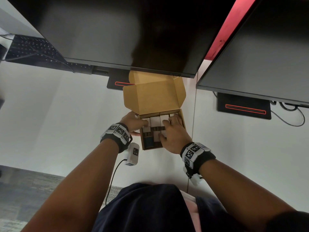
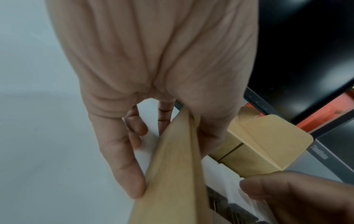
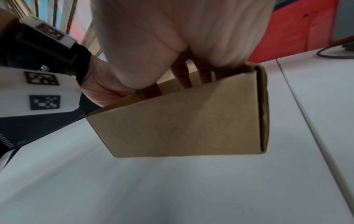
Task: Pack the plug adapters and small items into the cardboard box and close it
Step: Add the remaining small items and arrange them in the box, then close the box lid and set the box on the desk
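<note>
The cardboard box (image 1: pixel 182 118) sits open on the white desk, its lid (image 1: pixel 155 96) standing up toward the monitor. White plug adapters (image 1: pixel 155 121) lie side by side inside, with a dark item (image 1: pixel 148 141) at the near left corner. My left hand (image 1: pixel 134 122) grips the box's left wall (image 2: pixel 172 166), one digit inside on an adapter and the others outside. My right hand (image 1: pixel 173 133) lies over the box's right half, fingers spread and pressing on the adapters (image 2: pixel 220 174). In the right wrist view those fingers (image 3: pixel 184 75) reach in over the front wall (image 3: pixel 182 121).
A large dark monitor (image 1: pixel 127 34) hangs over the box's far side, with its stand base (image 1: pixel 117 83) just behind the lid. A second monitor (image 1: pixel 260 61) and base (image 1: pixel 242 108) stand at the right, with cables (image 1: pixel 291 114). A keyboard (image 1: pixel 33 49) lies far left.
</note>
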{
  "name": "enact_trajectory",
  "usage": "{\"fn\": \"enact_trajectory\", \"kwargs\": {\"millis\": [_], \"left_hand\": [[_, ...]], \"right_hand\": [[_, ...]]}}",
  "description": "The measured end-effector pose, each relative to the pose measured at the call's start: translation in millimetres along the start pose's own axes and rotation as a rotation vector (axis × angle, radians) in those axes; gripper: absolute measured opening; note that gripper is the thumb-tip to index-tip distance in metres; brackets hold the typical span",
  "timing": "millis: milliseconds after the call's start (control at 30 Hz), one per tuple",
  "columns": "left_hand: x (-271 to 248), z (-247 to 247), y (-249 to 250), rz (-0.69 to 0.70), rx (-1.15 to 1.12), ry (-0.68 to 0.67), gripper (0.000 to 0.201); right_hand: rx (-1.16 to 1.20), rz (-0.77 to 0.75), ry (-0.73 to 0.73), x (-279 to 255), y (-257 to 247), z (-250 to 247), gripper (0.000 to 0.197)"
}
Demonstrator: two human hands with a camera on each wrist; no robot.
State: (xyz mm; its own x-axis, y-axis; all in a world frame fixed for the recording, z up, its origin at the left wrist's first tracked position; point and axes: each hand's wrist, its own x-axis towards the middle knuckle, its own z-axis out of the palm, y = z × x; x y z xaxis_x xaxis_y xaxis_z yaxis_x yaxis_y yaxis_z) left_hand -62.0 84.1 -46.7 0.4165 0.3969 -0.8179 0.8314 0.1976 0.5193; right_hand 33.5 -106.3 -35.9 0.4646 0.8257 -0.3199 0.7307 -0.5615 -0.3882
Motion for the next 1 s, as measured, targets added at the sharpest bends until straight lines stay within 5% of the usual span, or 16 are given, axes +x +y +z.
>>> {"fn": "enact_trajectory", "kwargs": {"millis": [167, 267, 333, 400, 467, 567, 633, 833, 1000], "left_hand": [[-8.5, 2.8, 6.2, 0.028, -0.02, -0.037, 0.033], [-15.6, -4.8, 4.8, 0.015, -0.068, -0.052, 0.057], [-23.7, -13.6, 5.1, 0.044, -0.118, -0.026, 0.066], [-32.3, -24.8, 8.5, 0.132, -0.205, 0.064, 0.046], [-38.3, -34.6, 10.0, 0.198, -0.32, 0.118, 0.051], [-49.2, -38.4, 11.4, 0.202, -0.436, 0.072, 0.067], [-60.6, -32.4, 13.3, 0.187, -0.466, 0.062, 0.059], [-86.2, -25.0, -10.4, 0.102, -0.489, -0.038, 0.024], [-91.6, -23.5, -9.9, 0.109, -0.428, -0.066, 0.056]], "right_hand": [[0.179, -0.02, -0.009, 1.0, 1.2, -10.1, 0.043], [0.283, -0.038, 0.048, -2.7, 1.7, -18.8, 0.038], [0.352, -0.039, 0.216, -7.5, 3.7, -27.5, 0.026], [0.411, 0.043, 0.451, -10.1, 8.8, -40.9, 0.02], [0.57, 0.218, 0.556, -5.3, 13.7, -62.2, 0.034], [0.973, 0.409, 0.27, 16.6, 20.2, -86.9, 0.068], [0.987, 0.425, 0.14, 26.0, 23.5, -86.5, 0.086], [0.88, 0.372, 0.095, 3.9, 9.6, -79.2, 0.051], [0.946, 0.482, 0.065, -16.6, 14.6, -73.3, 0.059]]}}
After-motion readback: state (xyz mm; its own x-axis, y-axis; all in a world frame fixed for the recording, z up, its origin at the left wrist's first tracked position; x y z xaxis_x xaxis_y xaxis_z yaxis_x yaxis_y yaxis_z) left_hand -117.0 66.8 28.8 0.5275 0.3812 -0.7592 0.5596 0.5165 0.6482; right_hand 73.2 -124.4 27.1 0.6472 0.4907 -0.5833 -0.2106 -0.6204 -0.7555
